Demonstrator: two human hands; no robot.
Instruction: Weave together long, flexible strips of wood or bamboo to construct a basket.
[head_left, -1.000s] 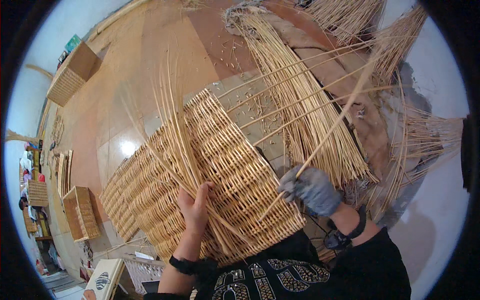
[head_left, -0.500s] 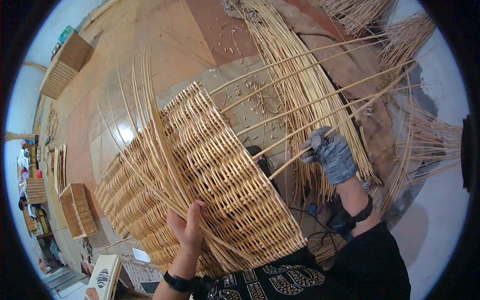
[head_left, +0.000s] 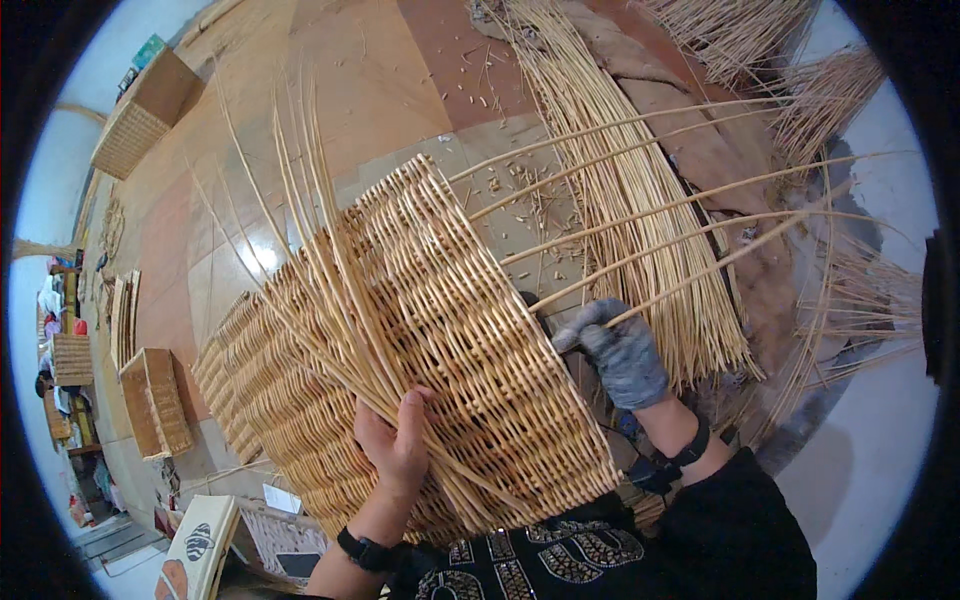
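Note:
Across my lap lies a large woven wicker panel, tilted, with several long rods sticking out past its right edge. My left hand, bare, is wrapped round a bundle of loose willow rods that lies slantwise over the weave, tips fanning out beyond the far left edge. At the panel's right edge, my right hand, in a grey glove, closes on the base of the nearest protruding willow rod. Its fingertips are close against the border and partly hidden.
A thick pile of long rods lies on brown cloth at the right, with more bundles by the wall. Wicker baskets stand at the left. Cut bits litter the tiles. A decorated box sits at lower left.
My right hand has slid down along the rod to the panel's edge. The panel and my left hand with the bundle have shifted slightly right in view.

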